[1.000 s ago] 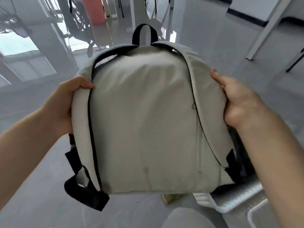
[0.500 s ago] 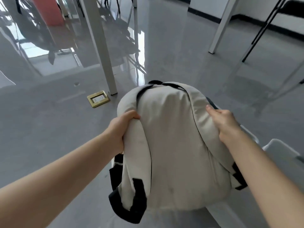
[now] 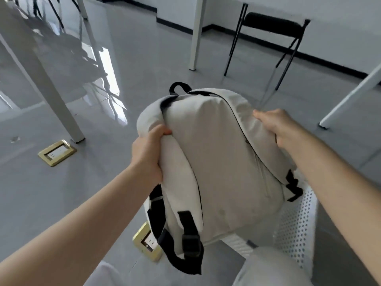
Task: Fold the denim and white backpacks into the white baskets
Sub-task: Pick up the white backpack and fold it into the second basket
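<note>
The white backpack [image 3: 218,162] with black straps and a black top loop hangs in the air in front of me, its back panel toward the camera. My left hand [image 3: 149,155] grips its left shoulder strap and side. My right hand [image 3: 276,124] clutches its right edge near the top. A white perforated basket [image 3: 296,221] sits on the floor under and to the right of the bag, mostly hidden by it. The denim backpack is not in view.
Grey glossy floor with two brass floor sockets [image 3: 56,152], [image 3: 148,242]. White table legs [image 3: 194,34] stand behind, another at left [image 3: 51,93]. A black folding chair [image 3: 272,38] stands at the back right. My knees [image 3: 268,267] show at the bottom.
The backpack has come down from chest height toward the white basket. My view has tilted downward and turned right; both hands keep their grip on the bag's sides.
</note>
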`<control>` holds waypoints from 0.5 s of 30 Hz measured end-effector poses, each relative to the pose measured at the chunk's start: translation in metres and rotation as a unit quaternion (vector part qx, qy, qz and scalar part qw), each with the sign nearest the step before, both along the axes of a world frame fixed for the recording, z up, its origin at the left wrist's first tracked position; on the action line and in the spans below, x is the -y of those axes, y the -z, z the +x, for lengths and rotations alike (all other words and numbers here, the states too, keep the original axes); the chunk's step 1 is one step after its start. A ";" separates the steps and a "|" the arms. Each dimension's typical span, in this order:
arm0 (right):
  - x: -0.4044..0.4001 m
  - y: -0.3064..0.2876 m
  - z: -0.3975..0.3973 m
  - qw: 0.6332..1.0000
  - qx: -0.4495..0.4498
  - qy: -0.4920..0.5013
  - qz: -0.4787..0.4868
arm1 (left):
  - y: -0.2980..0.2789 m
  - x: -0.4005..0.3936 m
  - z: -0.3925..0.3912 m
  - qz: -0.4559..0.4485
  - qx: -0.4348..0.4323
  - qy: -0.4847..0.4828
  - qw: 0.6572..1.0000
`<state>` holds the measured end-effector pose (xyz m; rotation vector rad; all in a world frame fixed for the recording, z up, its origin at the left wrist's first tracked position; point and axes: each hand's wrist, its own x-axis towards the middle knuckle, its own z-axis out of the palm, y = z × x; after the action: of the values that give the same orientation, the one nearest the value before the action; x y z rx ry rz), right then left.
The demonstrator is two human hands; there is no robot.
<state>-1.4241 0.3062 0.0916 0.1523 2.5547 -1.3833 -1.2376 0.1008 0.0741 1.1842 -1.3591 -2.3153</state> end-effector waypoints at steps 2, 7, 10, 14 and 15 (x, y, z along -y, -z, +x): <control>-0.024 -0.006 0.003 1.000 -0.013 0.023 0.014 | -0.009 -0.036 -0.017 -0.104 -0.057 -0.019 0.993; -0.065 -0.018 0.034 0.996 0.039 0.055 0.054 | -0.008 -0.106 -0.048 -0.278 -0.121 0.062 0.951; -0.072 -0.028 0.060 0.996 0.079 0.006 0.032 | 0.006 -0.149 -0.053 -0.364 -0.136 0.128 0.912; -0.084 -0.034 0.079 0.990 0.100 0.028 -0.090 | 0.014 -0.199 -0.045 -0.437 -0.154 0.210 0.861; -0.090 -0.036 0.082 0.984 0.095 0.056 -0.139 | 0.018 -0.205 -0.044 -0.449 -0.162 0.218 0.851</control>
<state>-1.3426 0.3966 0.1274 0.3634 2.2024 -1.6620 -1.2820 0.3055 0.0559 0.1932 -2.3141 -1.5570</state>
